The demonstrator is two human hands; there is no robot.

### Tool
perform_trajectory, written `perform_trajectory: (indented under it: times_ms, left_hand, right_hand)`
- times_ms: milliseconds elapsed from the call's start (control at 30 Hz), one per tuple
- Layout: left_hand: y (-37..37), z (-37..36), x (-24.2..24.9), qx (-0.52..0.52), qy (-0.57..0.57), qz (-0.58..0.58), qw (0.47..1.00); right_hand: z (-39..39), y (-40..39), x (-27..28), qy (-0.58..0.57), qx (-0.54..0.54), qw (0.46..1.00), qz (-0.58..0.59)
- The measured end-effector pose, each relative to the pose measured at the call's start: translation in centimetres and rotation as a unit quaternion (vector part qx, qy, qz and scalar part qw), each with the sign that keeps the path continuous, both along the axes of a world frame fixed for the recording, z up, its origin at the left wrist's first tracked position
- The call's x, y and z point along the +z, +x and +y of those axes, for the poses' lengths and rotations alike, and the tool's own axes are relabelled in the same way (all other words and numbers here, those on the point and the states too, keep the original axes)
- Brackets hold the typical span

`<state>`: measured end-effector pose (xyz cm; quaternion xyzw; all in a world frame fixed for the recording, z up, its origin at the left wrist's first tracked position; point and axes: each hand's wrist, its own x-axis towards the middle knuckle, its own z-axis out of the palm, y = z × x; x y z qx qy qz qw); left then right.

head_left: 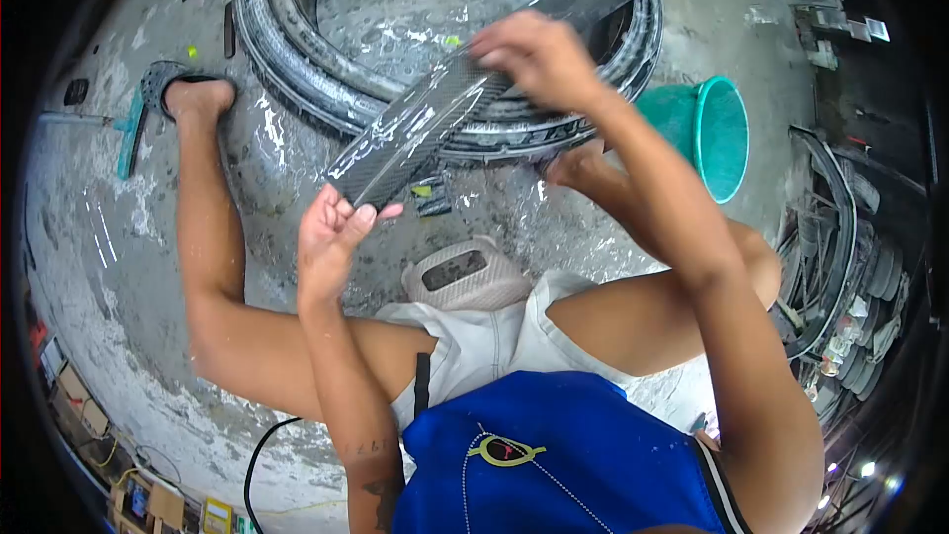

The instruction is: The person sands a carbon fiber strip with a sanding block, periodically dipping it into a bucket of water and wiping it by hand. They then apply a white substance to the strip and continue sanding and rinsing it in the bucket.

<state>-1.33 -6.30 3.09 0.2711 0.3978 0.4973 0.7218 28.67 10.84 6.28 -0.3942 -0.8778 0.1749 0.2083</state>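
while the person is sitting on the wet concrete floor [148,237], the head view is showing both hands working on a black rubber strip [415,129]. the strip is running diagonally from lower left to upper right, held in the air above the floor and crossing in front of the tyres [297,69]. the left hand [331,232] is gripping the strip's lower end, with fingers curled and pinched on its edge. the right hand [534,54] is resting on top of the strip near its middle, fingers closed down over the upper edge and pressing on it. the tyres are lying stacked flat on the floor, just beyond the strip. a teal bucket [712,133] is lying tipped on its side to the right, near the right forearm. a grey sandal [465,277] is lying between the legs, below the strip. the left foot [193,94] is wearing a sandal beside the tyres. a teal-handled tool [129,138] is lying on the floor, just beside that foot.
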Motion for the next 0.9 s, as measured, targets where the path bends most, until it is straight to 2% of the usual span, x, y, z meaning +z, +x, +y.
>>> perform_trajectory:
  times_ms: [67,100,133,200,267,300,367,400,433,467,500,533,567,600,633,667,700,733,767,800,833,900]
  left_hand:
    - [-0.4,-0.3,-0.9,-0.007,0.007,0.000,1.000]
    - [-0.4,-0.3,-1.1,-0.015,0.012,0.005,1.000]
    - [-0.1,-0.1,0.0,-0.011,-0.004,0.026,1.000]
    - [-0.7,-0.5,-0.8,-0.019,-0.016,0.040,0.999]
    - [-2.5,-1.8,-2.5,-0.027,-0.059,0.061,0.996]
    - [-2.8,-2.4,-1.7,-0.025,-0.063,0.065,0.996]
    - [-3.1,-2.9,1.0,0.043,-0.047,0.238,0.969]
    - [-2.9,-2.9,1.4,0.049,0.024,0.341,0.938]
    - [-2.6,-2.6,1.9,0.048,0.015,0.349,0.936]
    - [-2.3,-2.1,2.4,0.018,0.125,0.519,0.846]
    - [-2.2,-1.5,2.5,-0.017,0.229,0.663,0.712]
    - [-1.9,-1.2,1.8,-0.014,0.250,0.659,0.709]
    - [-1.7,-0.8,1.5,-0.017,0.239,0.672,0.701]
    - [-1.4,-0.3,1.3,-0.048,0.278,0.688,0.668]
    - [-1.1,0.2,1.1,-0.082,0.316,0.701,0.634]
    - [-0.9,0.6,0.4,-0.093,0.304,0.712,0.627]
    - [-0.8,0.9,-0.4,-0.075,0.319,0.710,0.623]
    - [-0.8,0.7,-0.8,-0.059,0.335,0.708,0.619]
    - [-0.7,0.6,-0.9,-0.070,0.327,0.716,0.613]
    - [-0.6,0.7,-1.1,-0.042,0.336,0.713,0.613]
    - [-0.3,0.9,-1.1,-0.011,0.348,0.707,0.616]
    - [0.1,1.4,-0.8,0.012,0.348,0.704,0.619]
  right_hand:
    - [4.5,7.3,-0.2,0.028,-0.109,0.994,0.003]
    - [6.6,10.6,0.3,0.056,-0.151,0.986,-0.044]
    - [8.1,13.5,1.7,0.035,-0.174,0.980,-0.093]
    - [9.6,18.5,4.5,0.045,-0.180,0.971,-0.151]
    - [8.1,21.9,7.7,0.020,-0.245,0.950,-0.191]
    - [7.3,25.2,7.9,0.026,-0.274,0.944,-0.182]
    - [4.1,31.0,8.6,0.034,-0.360,0.912,-0.192]
    - [2.0,33.2,8.5,0.049,-0.419,0.884,-0.201]
    - [0.1,35.9,7.8,0.045,-0.477,0.856,-0.196]
    - [-1.8,38.6,6.7,0.012,-0.537,0.815,-0.218]
    - [-3.8,42.3,4.1,-0.022,-0.572,0.790,-0.220]
    - [-5.7,46.0,0.6,-0.056,-0.604,0.764,-0.221]
    - [-7.1,49.1,-2.8,-0.241,-0.609,0.749,-0.105]
    - [-9.2,47.7,-6.9,-0.276,-0.572,0.763,-0.119]
    - [-10.9,41.6,-12.0,-0.210,-0.470,0.837,-0.186]
    - [-12.9,33.1,-17.4,-0.050,-0.303,0.915,-0.262]
    - [-14.1,25.7,-21.1,0.098,-0.177,0.934,-0.294]
    - [-14.9,20.4,-23.1,0.174,-0.119,0.931,-0.300]
    - [-14.8,16.7,-23.5,0.191,-0.099,0.927,-0.308]
    - [-14.9,14.4,-22.9,0.186,-0.100,0.931,-0.297]
    - [-14.3,12.8,-20.5,0.073,-0.113,0.920,-0.368]
    - [-12.2,10.9,-14.4,-0.148,-0.130,0.847,-0.494]
